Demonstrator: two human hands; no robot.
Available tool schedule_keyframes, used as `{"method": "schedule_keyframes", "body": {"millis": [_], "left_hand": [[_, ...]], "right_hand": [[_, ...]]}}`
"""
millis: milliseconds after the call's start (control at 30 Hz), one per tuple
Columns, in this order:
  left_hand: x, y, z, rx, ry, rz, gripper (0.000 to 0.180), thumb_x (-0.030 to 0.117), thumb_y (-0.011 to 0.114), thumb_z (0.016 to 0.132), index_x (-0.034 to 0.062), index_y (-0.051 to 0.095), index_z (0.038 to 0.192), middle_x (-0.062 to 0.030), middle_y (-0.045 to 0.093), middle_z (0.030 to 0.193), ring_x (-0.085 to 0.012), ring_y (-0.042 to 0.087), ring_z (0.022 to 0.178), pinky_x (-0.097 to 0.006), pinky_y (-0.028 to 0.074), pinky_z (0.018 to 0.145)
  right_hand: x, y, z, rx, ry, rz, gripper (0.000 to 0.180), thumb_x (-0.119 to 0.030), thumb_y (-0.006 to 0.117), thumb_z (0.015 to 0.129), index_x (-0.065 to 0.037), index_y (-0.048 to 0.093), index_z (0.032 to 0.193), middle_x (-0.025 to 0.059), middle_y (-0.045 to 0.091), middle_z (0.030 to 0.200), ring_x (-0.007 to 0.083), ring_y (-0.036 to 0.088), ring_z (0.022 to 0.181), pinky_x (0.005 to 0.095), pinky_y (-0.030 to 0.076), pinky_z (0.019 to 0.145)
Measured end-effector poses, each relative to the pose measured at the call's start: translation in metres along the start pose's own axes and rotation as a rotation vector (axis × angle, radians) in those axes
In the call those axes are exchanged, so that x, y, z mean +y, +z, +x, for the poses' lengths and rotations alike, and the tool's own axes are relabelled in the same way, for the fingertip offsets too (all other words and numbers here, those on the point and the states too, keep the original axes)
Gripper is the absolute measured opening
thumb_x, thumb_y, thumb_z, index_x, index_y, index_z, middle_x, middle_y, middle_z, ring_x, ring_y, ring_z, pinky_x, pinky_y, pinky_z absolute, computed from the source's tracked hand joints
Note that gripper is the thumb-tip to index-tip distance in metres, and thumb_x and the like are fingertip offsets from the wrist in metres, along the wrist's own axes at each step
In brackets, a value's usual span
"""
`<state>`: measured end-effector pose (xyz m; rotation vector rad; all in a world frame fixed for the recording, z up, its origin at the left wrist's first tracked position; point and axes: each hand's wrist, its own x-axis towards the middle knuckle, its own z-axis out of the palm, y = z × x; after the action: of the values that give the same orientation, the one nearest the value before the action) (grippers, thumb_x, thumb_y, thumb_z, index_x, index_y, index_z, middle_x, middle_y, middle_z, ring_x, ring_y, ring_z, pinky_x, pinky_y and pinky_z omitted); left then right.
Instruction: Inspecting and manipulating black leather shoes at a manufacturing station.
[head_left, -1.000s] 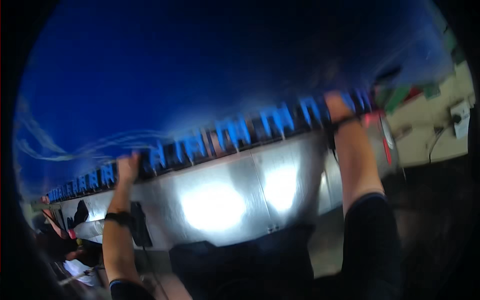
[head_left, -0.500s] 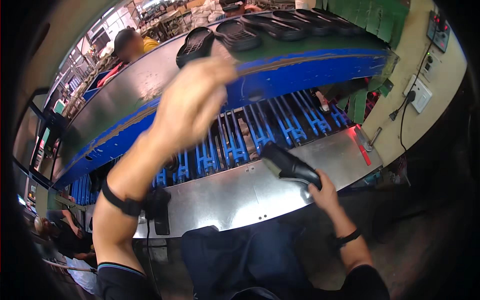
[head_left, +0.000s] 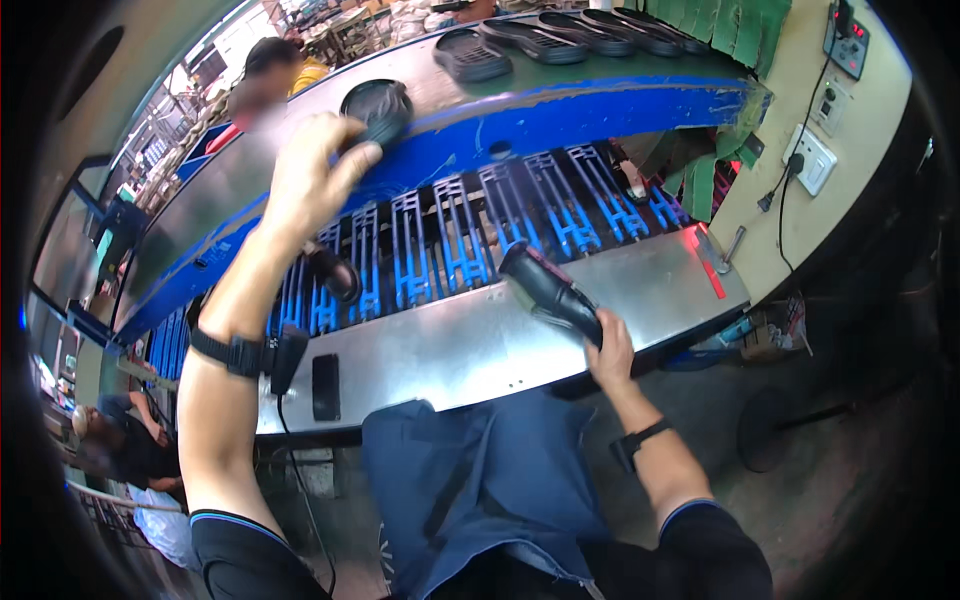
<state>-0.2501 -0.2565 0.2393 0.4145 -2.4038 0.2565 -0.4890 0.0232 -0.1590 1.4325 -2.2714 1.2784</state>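
A: What is your right hand [head_left: 612,352] doing?

B: You have it around one end of a black shoe [head_left: 548,288], low in front of you. Your fingers are wrapped around that end, and the rest of the shoe slants up and to the left above the metal counter [head_left: 430,350]. Whether its underside touches the metal, I cannot tell.

A: And your left hand [head_left: 312,172]?

B: You reach it up to the raised shelf [head_left: 620,103], where your fingertips meet the near end of a black sole [head_left: 380,112]. Your thumb stands apart from your bent fingers. The sole overlaps the shelf's blue edge in this view; whether you grasp it or only touch it, I cannot tell.

A: What else lies on that shelf?

B: You have a row of soles [head_left: 530,42] there, dark like the first, running off to its right.

A: Between shelf and counter?

B: Blue racks [head_left: 460,270] side by side, with a dark shoe [head_left: 335,275] among them, just beside your left forearm.

A: Around you?

B: On the counter at your left lies a flat black rectangle [head_left: 326,388]; near its right end is a red strip [head_left: 710,262]. A blue apron [head_left: 480,470] covers your lap, and beyond the shelf, at upper left, is another person [head_left: 272,62].
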Motion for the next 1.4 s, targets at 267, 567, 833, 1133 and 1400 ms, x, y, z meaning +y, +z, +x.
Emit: {"method": "schedule_keyframes", "body": {"millis": [267, 567, 833, 1133, 1400], "left_hand": [[0.185, -0.083, -0.237, -0.487, 0.283, -0.363, 0.018, 0.016, 0.074, 0.076, 0.0072, 0.058, 0.077, -0.0077, 0.053, 0.070, -0.0275, 0.057, 0.065, -0.040, 0.044, 0.059], [0.209, -0.027, -0.435, -0.414, -0.527, -1.022, 0.014, 0.015, 0.073, 0.087, 0.0025, 0.070, 0.091, -0.0101, 0.067, 0.080, -0.0247, 0.066, 0.071, -0.035, 0.052, 0.066], [0.066, 0.033, -0.530, 0.378, -1.603, -1.066, 0.049, 0.030, 0.068, 0.095, -0.0053, 0.057, 0.127, -0.0143, 0.062, 0.123, -0.0176, 0.059, 0.110, -0.032, 0.047, 0.094], [0.094, -0.002, -0.422, 0.419, -1.016, -2.256, 0.077, 0.055, 0.043, 0.100, -0.0087, 0.040, 0.143, -0.0321, 0.050, 0.138, -0.0443, 0.044, 0.135, -0.053, 0.044, 0.109], [0.119, -0.026, -0.383, 0.276, -1.243, -2.142, 0.081, 0.061, 0.028, 0.102, -0.0080, 0.041, 0.143, -0.0275, 0.051, 0.140, -0.0393, 0.046, 0.136, -0.048, 0.046, 0.108]], "right_hand": [[-0.110, -0.104, 0.098, -0.181, -0.449, -0.440, 0.055, -0.022, 0.080, 0.074, -0.007, 0.061, 0.123, 0.0147, 0.065, 0.103, 0.0375, 0.064, 0.089, 0.0481, 0.053, 0.078], [-0.210, -0.177, 0.025, -0.718, 0.190, 0.734, 0.049, -0.008, 0.075, 0.079, -0.002, 0.057, 0.123, 0.0024, 0.067, 0.087, 0.0099, 0.062, 0.080, 0.0253, 0.049, 0.075], [-0.222, -0.086, -0.081, -0.600, 0.469, 1.253, 0.080, -0.051, 0.076, 0.083, 0.000, 0.047, 0.138, 0.0098, 0.062, 0.121, 0.0187, 0.062, 0.111, 0.0323, 0.050, 0.097], [-0.211, -0.086, -0.145, -0.835, 0.831, 1.587, 0.085, -0.046, 0.073, 0.087, 0.000, 0.035, 0.148, 0.0128, 0.053, 0.138, 0.0219, 0.055, 0.124, 0.0370, 0.045, 0.105], [-0.214, -0.096, -0.156, -0.705, 0.882, 1.422, 0.085, -0.045, 0.073, 0.088, -0.003, 0.033, 0.151, 0.0109, 0.050, 0.142, 0.0206, 0.051, 0.128, 0.0353, 0.040, 0.109]]}}
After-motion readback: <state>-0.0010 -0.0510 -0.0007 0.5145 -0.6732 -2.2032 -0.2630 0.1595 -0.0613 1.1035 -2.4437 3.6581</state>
